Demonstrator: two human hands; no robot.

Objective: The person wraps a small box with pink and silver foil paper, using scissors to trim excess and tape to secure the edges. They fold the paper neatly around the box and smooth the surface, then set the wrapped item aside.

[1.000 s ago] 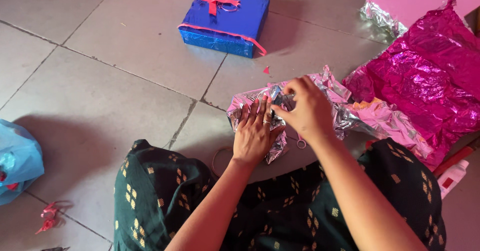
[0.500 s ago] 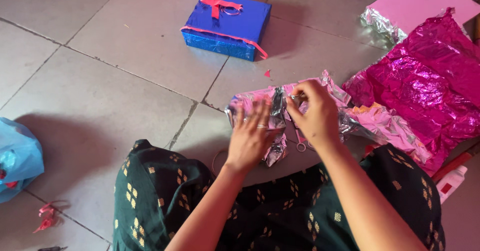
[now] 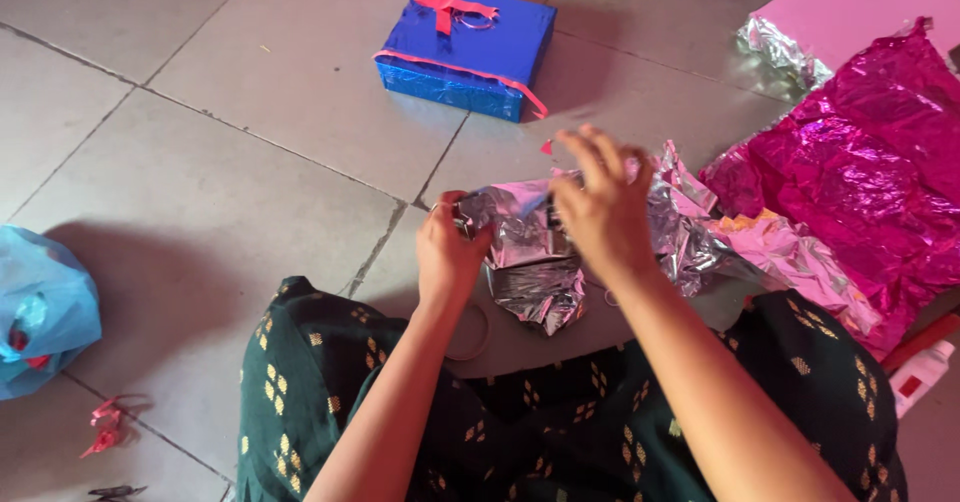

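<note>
Wrapping looks maybe halfway. The silver foil parcel (image 3: pixel 528 252) sits on the floor (image 3: pixel 250 162) right at the person's knees, foil loose and crumpled, ends unsealed. The left hand (image 3: pixel 447 257) is closed on its left end; the right hand (image 3: pixel 600 212) is pinching foil on top, fingers half spread. The blue box (image 3: pixel 465 50) with a ribbon farther off looks finished.

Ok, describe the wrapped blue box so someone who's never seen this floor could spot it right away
Start at the grey tiled floor and look to the far side, beyond the left hand and right hand working crumpled foil. The blue box lies flat there, alone. It is the only finished parcel, shiny blue with a pink ribbon bow.
</note>
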